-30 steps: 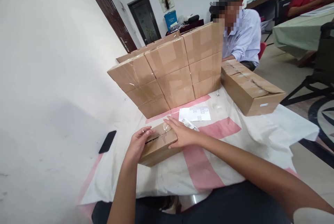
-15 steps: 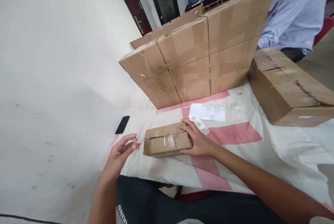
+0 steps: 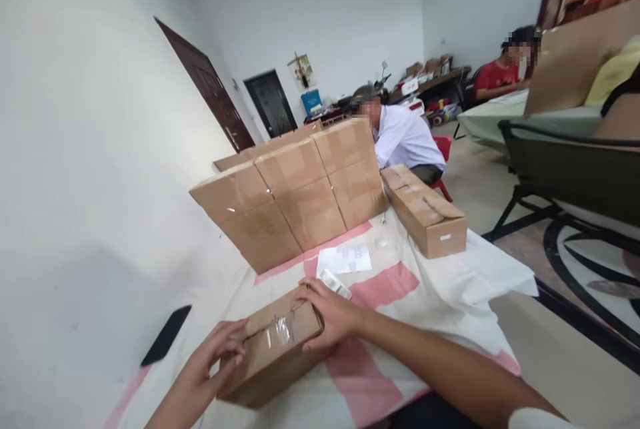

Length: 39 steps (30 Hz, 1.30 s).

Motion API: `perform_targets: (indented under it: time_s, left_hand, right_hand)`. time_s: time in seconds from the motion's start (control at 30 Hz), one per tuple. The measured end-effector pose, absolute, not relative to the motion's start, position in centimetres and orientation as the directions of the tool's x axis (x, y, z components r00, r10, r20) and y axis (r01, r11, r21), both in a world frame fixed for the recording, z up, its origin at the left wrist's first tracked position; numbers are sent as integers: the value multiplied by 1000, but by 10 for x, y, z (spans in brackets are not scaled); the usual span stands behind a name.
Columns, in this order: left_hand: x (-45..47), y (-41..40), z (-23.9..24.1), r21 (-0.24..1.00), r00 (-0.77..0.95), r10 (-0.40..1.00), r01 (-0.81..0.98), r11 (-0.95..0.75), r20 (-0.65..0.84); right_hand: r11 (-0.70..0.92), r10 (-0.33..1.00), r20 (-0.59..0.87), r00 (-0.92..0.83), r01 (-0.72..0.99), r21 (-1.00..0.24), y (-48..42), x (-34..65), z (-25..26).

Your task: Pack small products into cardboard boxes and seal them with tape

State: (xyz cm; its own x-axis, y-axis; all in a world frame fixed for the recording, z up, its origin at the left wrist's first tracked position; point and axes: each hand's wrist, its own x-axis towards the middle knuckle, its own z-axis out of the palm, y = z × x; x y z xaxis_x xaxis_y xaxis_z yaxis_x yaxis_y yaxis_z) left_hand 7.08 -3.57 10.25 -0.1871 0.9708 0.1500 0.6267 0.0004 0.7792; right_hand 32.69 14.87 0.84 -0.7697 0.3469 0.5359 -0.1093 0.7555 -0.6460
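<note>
A small taped cardboard box [image 3: 275, 342] lies on the cloth-covered table in front of me. My right hand [image 3: 333, 312] grips its right end, fingers over the top edge and thumb along the near side. My left hand [image 3: 220, 352] is at the box's left end, fingers loosely bent and apart from the thumb. It overlaps the box in view; whether it touches I cannot tell. A white label strip [image 3: 334, 284] lies just beyond my right hand, beside a printed sheet of paper [image 3: 345, 258].
A cardboard partition [image 3: 310, 206] stands across the table. A long cardboard box [image 3: 425, 209] lies at the right edge, a black phone [image 3: 167, 336] at the left by the wall. A person in a pale shirt [image 3: 407, 139] sits beyond; another in red [image 3: 500, 76] sits farther right.
The view has tilted up and shows more of the room. My left hand has moved from beside the small box to its left end. My right hand keeps its grip.
</note>
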Motion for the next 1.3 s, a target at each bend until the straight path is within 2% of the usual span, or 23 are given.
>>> perform_targets:
  time_s: [0.13, 0.33, 0.53, 0.77, 1.1, 1.3]
  left_hand:
    - [74, -22, 98, 771, -163, 968, 635, -43, 189]
    - [60, -16, 72, 750, -117, 984, 661, -23, 133]
    - [50, -17, 64, 686, -41, 981, 720, -103, 190]
    - [58, -15, 79, 540, -24, 975, 835, -102, 222]
    - [56, -7, 93, 372, 39, 993, 925, -77, 109]
    - [41, 3, 89, 219, 55, 977, 970, -101, 207]
  right_hand:
    - [763, 340, 522, -782, -94, -639, 153, 326, 3]
    - [780, 345, 447, -825, -13, -626, 151, 329, 7]
    - [798, 340, 466, -817, -12, -603, 149, 332, 11]
    - [794, 352, 445, -824, 11, -608, 150, 333, 13]
    - [785, 365, 428, -827, 27, -619, 149, 333, 15]
    - [795, 364, 438, -822, 29, -606, 150, 333, 14]
